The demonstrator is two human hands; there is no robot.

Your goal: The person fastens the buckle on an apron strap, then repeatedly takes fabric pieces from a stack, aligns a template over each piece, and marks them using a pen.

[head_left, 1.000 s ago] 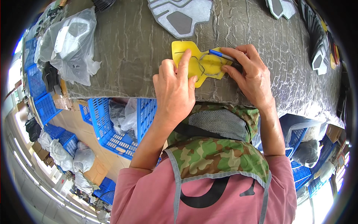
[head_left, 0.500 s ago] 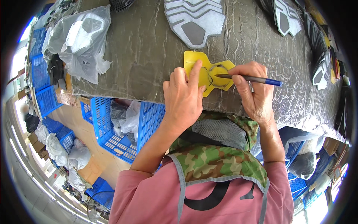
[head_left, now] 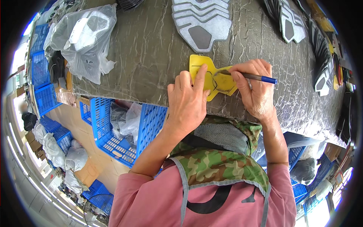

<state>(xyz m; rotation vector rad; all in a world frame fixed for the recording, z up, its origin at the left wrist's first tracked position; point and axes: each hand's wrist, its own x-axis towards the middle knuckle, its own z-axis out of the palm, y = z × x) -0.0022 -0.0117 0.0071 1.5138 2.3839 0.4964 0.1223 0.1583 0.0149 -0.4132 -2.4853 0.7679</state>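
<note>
A yellow flat template (head_left: 201, 60) with a narrow waist and dark curved lines lies near the table's front edge. My left hand (head_left: 187, 100) rests on its left half; the index finger is stretched out and presses it down, the other fingers partly bent. My right hand (head_left: 257, 89) pinches a dark-barrelled pen with a blue end (head_left: 259, 78), held slanted. The pen's tip is over the upper part of the template's right half, where dark marks show. Whether the tip touches the surface I cannot tell.
Beyond the template lies a grey-and-black sole-shaped piece (head_left: 202, 28). Stacks of similar pieces (head_left: 293, 24) stand at the far right. A clear plastic bag (head_left: 85, 60) holding light pieces sits on the left of the dark table (head_left: 132, 81). Blue crates (head_left: 100, 121) stand below the table's edge.
My right hand and the pen have shifted slightly, the pen tip moving up on the template's right half. My left hand keeps its place on the template. The whole view has shifted a little.
</note>
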